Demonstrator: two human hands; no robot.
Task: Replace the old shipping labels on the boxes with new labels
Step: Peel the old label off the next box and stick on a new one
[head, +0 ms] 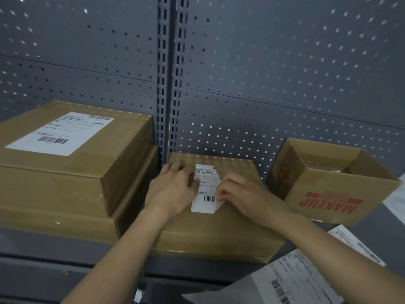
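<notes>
A flat brown cardboard box (219,229) lies on the grey shelf in the middle. A small white shipping label (207,189) with a barcode sits on its top. My left hand (173,187) rests flat on the box top, fingers spread, covering the label's left edge. My right hand (243,195) has curled fingers that pinch the label's right edge near the barcode, where a corner looks lifted. To the left, a stack of two larger boxes carries a big white label (59,133) on top.
An open cardboard box (328,194) printed MAKEUP stands at the right. Loose label sheets (302,279) lie at the lower right on the shelf (32,249). A grey perforated back panel (285,73) rises behind everything.
</notes>
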